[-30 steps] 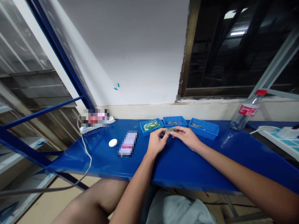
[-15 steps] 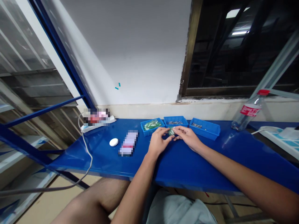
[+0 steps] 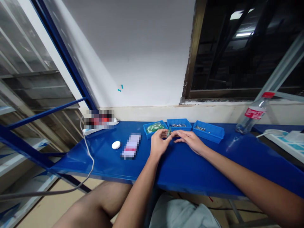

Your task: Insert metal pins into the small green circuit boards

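Board (image 3: 168, 132) now upright — left hand (image 3: 158, 144) fingers pinching it, right hand (image 3: 190, 141) released, fingers open.

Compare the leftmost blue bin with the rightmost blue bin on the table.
The leftmost bin holds a heap of green and white pieces; the rightmost bin shows only a few small dark bits over a mostly bare floor. The leftmost bin sits just behind the left hand, which pinches a small green part; the rightmost bin stands beyond the right hand. Both are shallow blue plastic trays on the blue table.

Both hands (image 3: 174, 142) at a small green board (image 3: 168, 132) before three blue trays (image 3: 209, 133).
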The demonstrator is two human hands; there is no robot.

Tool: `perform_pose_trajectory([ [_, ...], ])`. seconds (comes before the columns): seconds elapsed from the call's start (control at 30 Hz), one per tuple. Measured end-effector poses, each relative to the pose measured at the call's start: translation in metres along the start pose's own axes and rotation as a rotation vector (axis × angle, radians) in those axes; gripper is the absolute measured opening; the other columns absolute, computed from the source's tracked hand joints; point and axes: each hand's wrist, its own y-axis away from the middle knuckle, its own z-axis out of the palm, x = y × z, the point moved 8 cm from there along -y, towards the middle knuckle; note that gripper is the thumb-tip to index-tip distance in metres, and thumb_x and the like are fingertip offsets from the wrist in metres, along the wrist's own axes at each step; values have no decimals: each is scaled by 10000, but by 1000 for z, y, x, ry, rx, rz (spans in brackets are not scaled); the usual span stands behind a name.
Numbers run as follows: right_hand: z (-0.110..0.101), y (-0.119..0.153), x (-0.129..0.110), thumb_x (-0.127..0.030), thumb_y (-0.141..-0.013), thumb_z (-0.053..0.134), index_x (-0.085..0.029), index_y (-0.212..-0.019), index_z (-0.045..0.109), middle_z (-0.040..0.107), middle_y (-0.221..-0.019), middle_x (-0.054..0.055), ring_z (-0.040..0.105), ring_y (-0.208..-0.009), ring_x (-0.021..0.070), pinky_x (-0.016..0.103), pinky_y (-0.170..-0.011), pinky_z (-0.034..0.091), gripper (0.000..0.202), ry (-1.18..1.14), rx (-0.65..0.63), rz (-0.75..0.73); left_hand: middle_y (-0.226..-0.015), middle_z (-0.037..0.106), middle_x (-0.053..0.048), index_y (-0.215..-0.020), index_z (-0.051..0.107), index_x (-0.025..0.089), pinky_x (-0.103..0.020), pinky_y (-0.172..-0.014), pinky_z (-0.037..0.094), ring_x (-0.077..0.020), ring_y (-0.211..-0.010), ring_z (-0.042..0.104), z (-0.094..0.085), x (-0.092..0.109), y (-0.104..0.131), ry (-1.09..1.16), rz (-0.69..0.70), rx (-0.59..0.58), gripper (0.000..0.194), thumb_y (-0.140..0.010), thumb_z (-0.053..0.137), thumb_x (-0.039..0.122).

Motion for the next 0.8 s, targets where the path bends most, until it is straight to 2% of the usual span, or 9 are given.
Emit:
perform_pose_trajectory([
  [0.07,-7,-2,-2,-582,-890,723,-198,-1021,812,771,-1109,104,708,-1038,275,418,-859,631,416,47,62,-2,-1019,793,-86,-1053,735,155,-309,-829,626,-200,-882,768,1,-4,0,54,-35,-18,268,-868,794,340],
  [0.17,-26,-2,-6,-589,-810,801,-175,-908,768,771,-926,98,712,-840,233,338,-677,609,427,145,248,-24,-1008,800,-87,-1053,743,156,-298,-807,609,-215,-895,767,3,-11,0,114,-96,-21,258,-900,753,363],
  [0.27,-34,0,-9,-520,-705,905,-197,-997,721,746,-894,55,695,-766,194,301,-634,582,472,155,345,-55,-1007,801,-85,-1058,742,158,-294,-797,602,-221,-901,764,8,-13,0,190,-113,-61,282,-895,754,388],
  [0.37,-26,-2,-4,-469,-685,927,-206,-1119,718,760,-986,59,717,-846,197,339,-780,603,549,88,261,-32,-1037,797,-88,-1089,726,159,-302,-834,606,-218,-934,764,14,-12,0,273,-94,-114,282,-877,776,340],
  [0.43,-22,-3,1,-472,-692,918,-184,-1071,739,770,-917,61,722,-822,200,365,-823,599,508,69,213,6,-1037,790,-89,-1121,711,162,-308,-842,611,-209,-928,762,13,-12,-1,254,-74,-95,292,-870,783,295],
  [0.57,-34,-3,6,-492,-646,937,-172,-952,727,749,-783,37,698,-666,186,362,-718,596,490,78,330,15,-1069,759,-93,-1135,725,184,-310,-814,613,-194,-927,744,3,-1,0,25,61,-11,234,-910,734,245],
  [0.67,-37,-1,4,-494,-613,956,-184,-929,705,745,-783,31,704,-656,188,348,-683,596,508,70,378,2,-1106,747,-90,-1147,752,210,-322,-833,620,-201,-948,734,10,7,3,-77,153,-88,266,-892,769,287],
  [0.73,-28,-1,3,-503,-645,940,-186,-949,717,764,-850,54,735,-754,213,363,-748,611,493,52,307,9,-1141,745,-91,-1191,750,221,-331,-857,628,-213,-968,738,17,9,6,-71,163,-165,375,-839,829,325],
  [0.8,-18,-1,1,-536,-724,886,-185,-980,738,778,-946,81,749,-878,238,388,-832,617,458,37,222,10,-1141,752,-95,-1187,754,214,-333,-865,634,-217,-964,750,20,8,6,-35,140,-193,353,-859,809,333],
])
